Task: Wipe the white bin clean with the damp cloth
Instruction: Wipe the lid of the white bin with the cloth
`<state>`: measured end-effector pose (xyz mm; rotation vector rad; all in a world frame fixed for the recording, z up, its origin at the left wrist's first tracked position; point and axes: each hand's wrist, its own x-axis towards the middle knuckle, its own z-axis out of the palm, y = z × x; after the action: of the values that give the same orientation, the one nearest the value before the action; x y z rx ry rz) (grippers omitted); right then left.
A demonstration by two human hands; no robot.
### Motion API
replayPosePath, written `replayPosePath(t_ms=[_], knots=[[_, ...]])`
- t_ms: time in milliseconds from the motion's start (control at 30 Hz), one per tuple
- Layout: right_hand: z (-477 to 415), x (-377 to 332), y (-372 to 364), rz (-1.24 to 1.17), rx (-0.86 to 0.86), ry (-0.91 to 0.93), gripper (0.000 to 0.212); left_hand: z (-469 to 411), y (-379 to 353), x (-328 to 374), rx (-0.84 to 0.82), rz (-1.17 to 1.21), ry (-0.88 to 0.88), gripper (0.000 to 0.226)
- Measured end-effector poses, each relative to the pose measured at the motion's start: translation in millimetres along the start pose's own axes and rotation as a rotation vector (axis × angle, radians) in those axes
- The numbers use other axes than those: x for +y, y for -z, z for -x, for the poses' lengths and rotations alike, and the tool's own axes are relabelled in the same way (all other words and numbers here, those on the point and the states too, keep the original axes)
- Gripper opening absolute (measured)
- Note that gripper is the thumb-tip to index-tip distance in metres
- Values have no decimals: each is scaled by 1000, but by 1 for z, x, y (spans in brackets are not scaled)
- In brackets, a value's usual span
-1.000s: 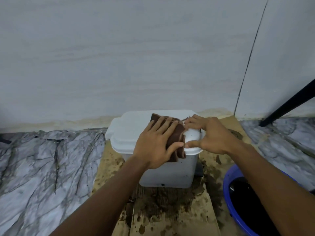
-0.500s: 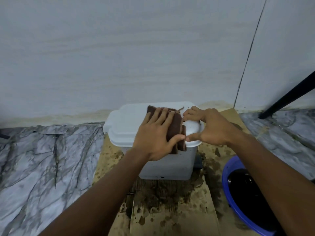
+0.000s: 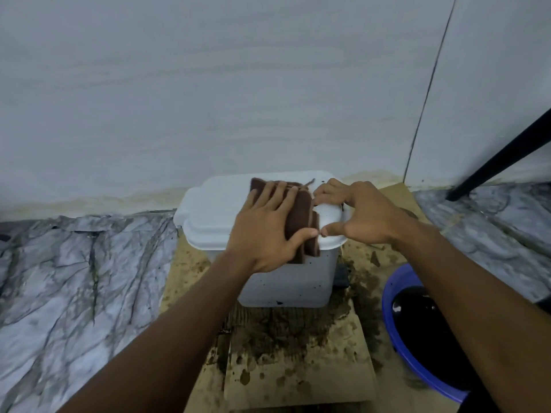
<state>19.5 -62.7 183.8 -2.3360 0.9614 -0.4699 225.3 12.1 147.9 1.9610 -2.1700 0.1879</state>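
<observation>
Head view. The white bin [image 3: 286, 281] stands with its lid on, on stained cardboard [image 3: 298, 380], its back close to the wall. The brown damp cloth [image 3: 301, 210] lies folded on the right half of the bin's lid, and its near edge hangs over the bin's front rim.

The left hand [image 3: 265, 231] lies flat on the cloth with fingers straight and spread and the thumb along the hanging edge. It presses the cloth and does not clench it. The right hand [image 3: 363, 216] arches over the bin's right end, fingertips curled onto the lid top and thumb on the front rim, bracing the bin. A blue basin [image 3: 396, 293] of dark water sits on the floor right of the bin.

The step looks like wiping the lid top.
- Keep palm pressure even and make overlapping strokes toward the bin's left end, where the lid lies bare.
- Keep the right-hand brace, since the bin may slide on wet cardboard. Shift it once the cloth needs that end.
- Dark specks on the bin's front wall need a pass too.
- Refold or rinse the cloth, or grime will likely smear.
</observation>
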Motion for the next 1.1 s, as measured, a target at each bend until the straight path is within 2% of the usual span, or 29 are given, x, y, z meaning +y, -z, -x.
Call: replayPosePath(t_ms=[100, 233, 367, 467, 533, 700, 800, 967, 1100], knots=[[-3, 4, 0, -103, 13, -27, 48, 3, 0, -8, 4, 33, -39, 88], [-4, 4, -3, -122, 24, -60, 49, 19, 2, -39, 16, 42, -62, 92], [-4, 1, -4, -152, 74, -59, 48, 9, -2, -10, 69, 3, -18, 96], [-4, 3, -4, -137, 75, -62, 60, -6, -6, 19, 74, 12, -15, 94], [-4, 5, -2, -154, 72, -76, 60, -6, -7, 17, 83, 28, -23, 90], [-5, 8, 0, -183, 10, -60, 40, 11, -1, -21, 75, 103, -46, 79], [-3, 9, 1, -163, -1, -58, 43, 9, 0, -19, 88, 79, -10, 82], [-3, 12, 1, -178, 10, -72, 47, -11, -7, 23, 57, 41, 22, 91], [-4, 10, 0, -171, 8, -50, 47, -5, -2, 5, 53, 97, -17, 85]])
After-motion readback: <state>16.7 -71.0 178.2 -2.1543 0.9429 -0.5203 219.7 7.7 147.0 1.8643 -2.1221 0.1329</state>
